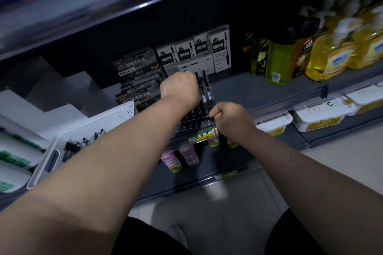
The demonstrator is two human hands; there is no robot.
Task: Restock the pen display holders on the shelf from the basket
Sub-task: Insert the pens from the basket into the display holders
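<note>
Head view, only one. Dim shop shelf, some blur at the edges.

Left hand point(179, 89), centre frame: back of the hand faces the camera, fingers curled under and clamped on the upright pens point(204, 89), as far as shows. The fingertips are hidden.

Right hand point(230, 118), just right of centre and lower: fingers curled, thumb pressed to forefinger in a pinch at the right end of the display holder point(192, 124). Can't tell if it pinches a pen tip or the holder's edge.

The holder is clear, with rows of holes. It sits at the shelf's front edge, above the price label point(204, 135). Only the back row shows pens; the front holes look empty.

The basket point(116, 116), white, is at left of frame, under the left forearm. Loose pens point(83, 144) lie in it, so plenty is left to restock.

Behind the holder are white pen boxes point(194, 51) and dark pen boxes point(134, 72). Yellow bottles point(342, 51) are at upper right.

Risks:
- A pen tip misses its hole and the pen tips over or drops off the front edge, because the holes are small and the light is poor.
- The left fist knocks the pens next to it, which are packed tight.
- A downward push slides the holder forward off the edge if the right hand isn't steadying it.
- The left forearm catches the basket on the reach back and spills its pens.
</note>
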